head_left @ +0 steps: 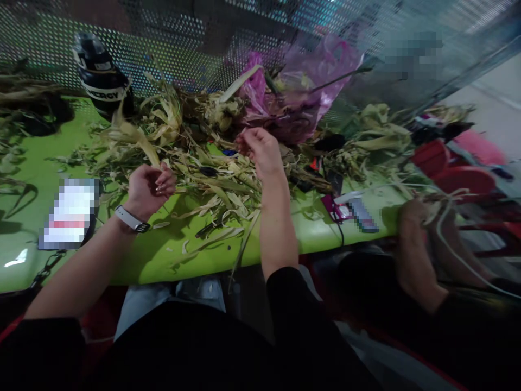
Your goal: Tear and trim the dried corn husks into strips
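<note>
My left hand (151,188), with a pale watch on its wrist, is closed at the lower left of the pile. A pale dried corn husk (137,137), slightly blurred, rises from its fingertips and leans up to the left. Further right, my right hand (262,151) is raised above the litter with thumb and fingers pinched together. Whatever lies between those fingertips is too small to make out. Below and between both hands, dry husk strips and leaves (220,198) are scattered over the bright green table (163,260).
A dark bottle (100,76) stands at the back left, near a perforated metal panel (171,32). A pink plastic bag (301,103) sits behind my right hand. Phones (69,212) lie on the table. At the right is another person's arm (417,255), close to red containers (459,176).
</note>
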Motion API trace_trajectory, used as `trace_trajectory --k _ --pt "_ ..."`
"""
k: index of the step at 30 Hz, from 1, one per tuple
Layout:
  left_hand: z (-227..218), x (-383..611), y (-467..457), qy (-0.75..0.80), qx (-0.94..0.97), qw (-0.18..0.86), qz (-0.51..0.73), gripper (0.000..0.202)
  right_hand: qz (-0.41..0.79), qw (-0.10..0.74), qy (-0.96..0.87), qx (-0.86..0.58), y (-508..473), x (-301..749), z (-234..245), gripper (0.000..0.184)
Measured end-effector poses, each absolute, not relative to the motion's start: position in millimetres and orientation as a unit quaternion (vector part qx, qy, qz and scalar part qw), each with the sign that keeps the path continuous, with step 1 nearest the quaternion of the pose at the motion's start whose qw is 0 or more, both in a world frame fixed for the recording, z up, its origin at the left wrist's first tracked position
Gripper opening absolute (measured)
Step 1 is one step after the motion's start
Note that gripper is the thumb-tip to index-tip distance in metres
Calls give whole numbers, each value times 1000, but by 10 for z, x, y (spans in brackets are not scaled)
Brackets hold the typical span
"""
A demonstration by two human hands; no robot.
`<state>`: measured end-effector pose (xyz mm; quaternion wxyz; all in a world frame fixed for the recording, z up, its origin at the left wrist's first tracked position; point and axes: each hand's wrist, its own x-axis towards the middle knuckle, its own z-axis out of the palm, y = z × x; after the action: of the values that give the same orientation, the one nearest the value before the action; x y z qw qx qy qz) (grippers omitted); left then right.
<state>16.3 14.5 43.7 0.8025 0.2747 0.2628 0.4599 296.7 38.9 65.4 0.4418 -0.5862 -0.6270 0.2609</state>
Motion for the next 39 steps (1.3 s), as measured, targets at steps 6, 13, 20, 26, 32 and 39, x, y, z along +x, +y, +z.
trace_trajectory --k 6,13,20,26,32,39 --pt "426 141 229 327 217 771 502 19 294 62 -753 -585 332 2874 551 42" --pt "344 107 292 352 225 774 475 21 109 -46 -741 -661 199 2464 558 17" --pt "329 126 273 373 277 735 494 17 207 138 -784 -568 102 2676 787 15" --pt "285 210 164 369 410 710 437 28 490 263 -664 -500 154 2599 723 22" --pt "176 243 117 392 697 518 305 43 508 254 -703 -428 158 2489 624 23" --pt "80 127 241 449 762 343 316 34 459 296 -702 -457 145 2456 618 28"
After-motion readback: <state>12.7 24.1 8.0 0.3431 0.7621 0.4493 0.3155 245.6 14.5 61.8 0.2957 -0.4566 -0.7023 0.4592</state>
